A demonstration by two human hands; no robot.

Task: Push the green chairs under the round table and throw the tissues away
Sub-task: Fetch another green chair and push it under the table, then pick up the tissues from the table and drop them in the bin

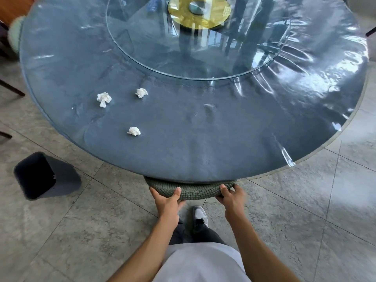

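Both hands, left (pixel 167 202) and right (pixel 232 197), grip one green chair back (pixel 193 191) at the surface's (pixel 223 139) near edge; three crumpled tissues (pixel 134 131) lie left, one black bin (pixel 43 176) on the floor.

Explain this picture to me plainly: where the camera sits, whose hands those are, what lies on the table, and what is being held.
There is one picture, from a camera on a person's head, looking down. No machine is here. The left hand and right hand each keep a grip on the back of a green chair, which is mostly tucked under the round table. The table wears a clear plastic cover and carries a glass turntable. Three crumpled tissues lie on it. A dark bin stands on the tiled floor at the left.
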